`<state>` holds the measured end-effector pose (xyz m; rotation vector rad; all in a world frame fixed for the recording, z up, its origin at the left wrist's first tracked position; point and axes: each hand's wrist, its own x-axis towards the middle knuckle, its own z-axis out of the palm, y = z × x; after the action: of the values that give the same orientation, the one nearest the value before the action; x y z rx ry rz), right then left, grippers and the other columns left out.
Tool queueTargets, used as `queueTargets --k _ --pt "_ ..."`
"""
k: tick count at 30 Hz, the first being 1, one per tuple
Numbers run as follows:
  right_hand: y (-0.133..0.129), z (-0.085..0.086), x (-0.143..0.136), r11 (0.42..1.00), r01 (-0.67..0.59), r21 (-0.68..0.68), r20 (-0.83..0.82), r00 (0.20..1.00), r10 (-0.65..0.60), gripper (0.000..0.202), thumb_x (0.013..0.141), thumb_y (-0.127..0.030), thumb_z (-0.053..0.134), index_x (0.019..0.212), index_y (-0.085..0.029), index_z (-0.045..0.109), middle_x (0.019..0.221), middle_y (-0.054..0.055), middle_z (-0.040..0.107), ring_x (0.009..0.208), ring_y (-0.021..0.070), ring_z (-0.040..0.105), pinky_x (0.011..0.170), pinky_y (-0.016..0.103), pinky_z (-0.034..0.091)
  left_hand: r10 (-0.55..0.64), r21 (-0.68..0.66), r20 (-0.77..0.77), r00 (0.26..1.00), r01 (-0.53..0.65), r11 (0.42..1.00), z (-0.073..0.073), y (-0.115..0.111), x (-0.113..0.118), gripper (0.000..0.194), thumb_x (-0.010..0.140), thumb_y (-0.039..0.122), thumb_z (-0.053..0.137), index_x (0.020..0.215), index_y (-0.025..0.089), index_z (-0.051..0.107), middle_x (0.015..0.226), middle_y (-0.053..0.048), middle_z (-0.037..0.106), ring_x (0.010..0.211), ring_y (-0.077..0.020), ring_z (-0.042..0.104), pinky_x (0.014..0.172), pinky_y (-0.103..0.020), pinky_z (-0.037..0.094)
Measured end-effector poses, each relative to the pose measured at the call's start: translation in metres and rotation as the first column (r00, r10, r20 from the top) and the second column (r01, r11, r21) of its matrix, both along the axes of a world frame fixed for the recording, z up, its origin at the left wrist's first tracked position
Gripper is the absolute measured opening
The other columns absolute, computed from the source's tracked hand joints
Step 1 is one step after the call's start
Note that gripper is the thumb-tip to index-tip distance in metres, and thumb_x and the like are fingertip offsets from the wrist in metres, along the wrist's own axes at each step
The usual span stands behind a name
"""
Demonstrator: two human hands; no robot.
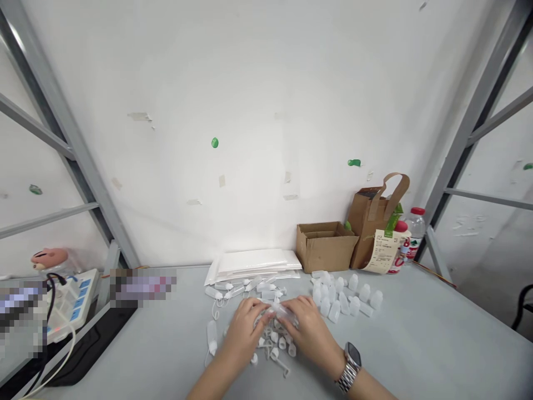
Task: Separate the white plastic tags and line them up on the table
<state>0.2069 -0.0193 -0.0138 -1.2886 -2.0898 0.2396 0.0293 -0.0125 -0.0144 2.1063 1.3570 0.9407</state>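
Near the middle of the grey table (400,344), my left hand (246,329) and my right hand (306,328) meet fingertip to fingertip. My right fingers and thumb grip a translucent plastic tube (283,313). My left fingers pinch a small white piece at its left end, mostly hidden by the fingertips. White caps with cords (275,353) lie in a pile below and between the hands. Several tubes with white caps and cords (235,291) rest behind my left hand, and another capped tube (212,334) lies left of it. Loose translucent tubes (334,311) are grouped behind and right of my right hand.
Flat white packages (258,262) lie against the wall beside an open cardboard box (327,255). A brown paper bag (362,222) and bottles (415,228) stand at the back right. A power strip (75,305), cables and a black panel (95,344) are at the left.
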Motion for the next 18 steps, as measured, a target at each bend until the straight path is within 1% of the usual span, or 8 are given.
queueTargets --k 2,4,6,8,10,14,18 --pt "-0.005 0.003 -0.005 0.999 -0.044 -0.016 0.026 0.999 0.045 0.012 0.081 -0.022 0.055 0.093 -0.019 0.059 0.084 0.005 0.063 0.084 0.0212 0.053 0.079 0.036 0.037 -0.034 -0.029 0.066 0.997 0.036 0.999 0.000 -0.001 0.003 0.034 0.087 0.040 0.037 0.096 0.023 0.064 0.094 -0.005 0.062 0.094 -0.0195 0.053 0.086 -0.033 0.041" --pt "-0.009 0.006 -0.008 0.996 -0.081 -0.031 0.049 0.995 0.082 0.012 0.080 -0.022 0.056 0.092 -0.019 0.059 0.083 0.004 0.063 0.083 0.0207 0.052 0.081 0.036 0.036 -0.040 -0.043 0.124 0.991 0.045 0.998 -0.001 -0.001 0.005 0.037 0.087 0.041 0.035 0.091 0.022 0.067 0.090 -0.006 0.064 0.090 -0.0194 0.055 0.085 -0.033 0.042" --pt "-0.012 0.005 -0.010 0.993 -0.117 -0.034 0.060 0.991 0.119 0.016 0.080 -0.022 0.057 0.096 -0.020 0.059 0.083 0.005 0.063 0.082 0.0204 0.053 0.084 0.037 0.034 -0.025 -0.041 0.160 0.987 0.032 0.999 -0.002 0.000 0.006 0.039 0.087 0.042 0.036 0.084 0.020 0.068 0.084 -0.006 0.066 0.086 -0.0192 0.056 0.082 -0.032 0.043" --pt "-0.013 0.004 -0.011 0.990 -0.142 -0.025 0.067 0.987 0.143 0.019 0.081 -0.022 0.055 0.099 -0.020 0.057 0.083 0.005 0.063 0.083 0.0201 0.053 0.086 0.037 0.033 0.003 -0.026 0.159 0.987 0.001 1.000 -0.004 0.002 0.007 0.039 0.086 0.040 0.037 0.077 0.019 0.069 0.078 -0.006 0.066 0.081 -0.0188 0.057 0.077 -0.030 0.044" --pt "-0.014 0.001 -0.011 0.989 -0.145 -0.005 0.084 0.986 0.145 0.015 0.082 -0.021 0.053 0.096 -0.019 0.057 0.081 0.004 0.062 0.081 0.0196 0.052 0.086 0.037 0.033 0.055 0.000 0.115 0.992 -0.056 0.998 -0.006 0.004 0.006 0.037 0.086 0.038 0.039 0.071 0.019 0.068 0.073 -0.005 0.065 0.077 -0.0184 0.057 0.074 -0.029 0.044" --pt "-0.012 0.000 -0.011 0.993 -0.111 0.047 0.141 0.985 0.103 0.007 0.081 -0.017 0.050 0.082 -0.018 0.057 0.073 0.003 0.059 0.074 0.0176 0.051 0.084 0.037 0.033 0.187 0.057 -0.011 0.982 -0.186 0.981 -0.010 0.006 0.006 0.039 0.086 0.035 0.036 0.064 0.019 0.064 0.068 -0.003 0.063 0.073 -0.0177 0.057 0.070 -0.029 0.043" --pt "-0.010 0.001 -0.010 0.991 -0.101 0.093 0.188 0.979 0.082 0.008 0.081 -0.014 0.049 0.081 -0.018 0.056 0.070 0.002 0.059 0.073 0.0173 0.052 0.088 0.039 0.032 0.257 0.124 -0.102 0.961 -0.244 0.962 -0.013 0.007 0.005 0.039 0.087 0.033 0.034 0.064 0.020 0.062 0.067 -0.002 0.062 0.073 -0.0177 0.057 0.068 -0.028 0.042"
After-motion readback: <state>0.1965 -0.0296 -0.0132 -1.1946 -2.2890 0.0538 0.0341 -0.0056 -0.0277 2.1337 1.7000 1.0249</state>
